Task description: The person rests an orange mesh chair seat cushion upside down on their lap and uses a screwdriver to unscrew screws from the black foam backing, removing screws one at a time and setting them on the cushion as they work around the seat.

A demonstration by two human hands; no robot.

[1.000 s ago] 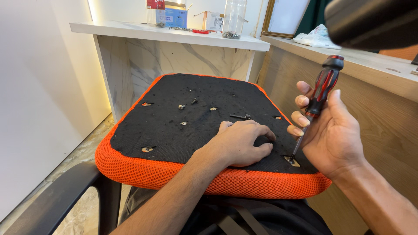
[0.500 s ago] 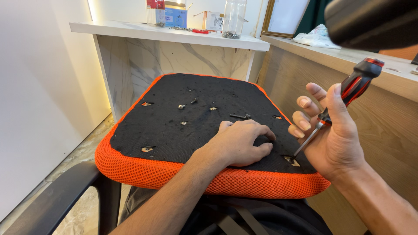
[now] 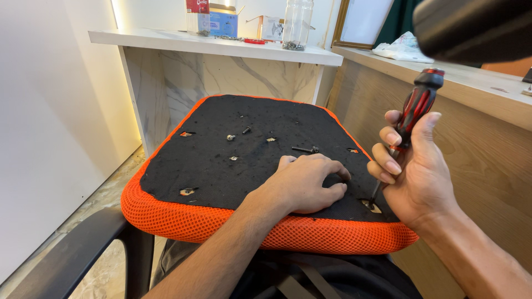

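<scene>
At the upper centre of the frame, a shelf (image 3: pixel 166 41) carries a blue box (image 3: pixel 223 23), a red-topped package (image 3: pixel 197 8) at its left and a clear jar (image 3: pixel 297 23) with small screws at its bottom. In the middle lies an orange-edged seat (image 3: pixel 183 218), black underside up, with loose bolts (image 3: pixel 305 149) on it. The left hand (image 3: pixel 305 185) presses flat on the black fabric, fingers spread. The right hand (image 3: pixel 415 171) grips a red-and-black screwdriver (image 3: pixel 414 111), its tip at a hole near the seat's right edge. A dark blurred shape (image 3: pixel 471 27) covers the upper right corner.
</scene>
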